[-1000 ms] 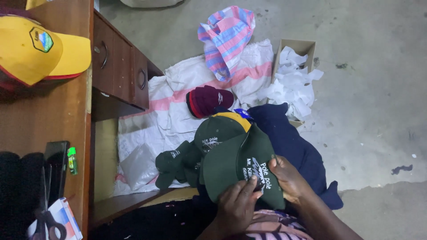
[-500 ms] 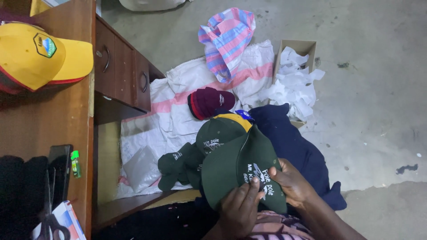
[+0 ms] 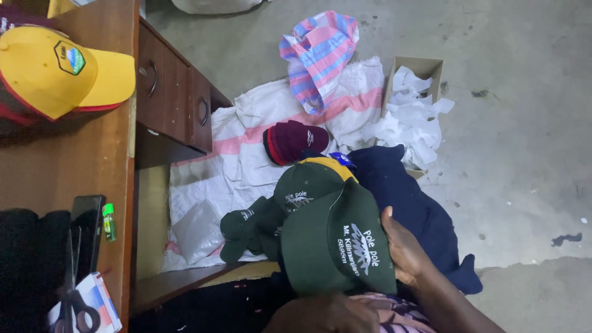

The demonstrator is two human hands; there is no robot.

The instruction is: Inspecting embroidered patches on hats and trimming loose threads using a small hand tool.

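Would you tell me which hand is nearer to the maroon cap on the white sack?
Right. The right hand grips the green cap below the maroon cap; the left hand sits lower still.

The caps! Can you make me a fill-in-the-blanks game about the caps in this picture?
1. The right hand holds a dark ____ cap with white stitching.
2. The cap lying on the wooden desk is ____.
3. The maroon cap lies on the white and pink ____ spread on the floor.
4. The cardboard box on the floor is stuffed with white ____.

Missing words: green; yellow; sack; paper
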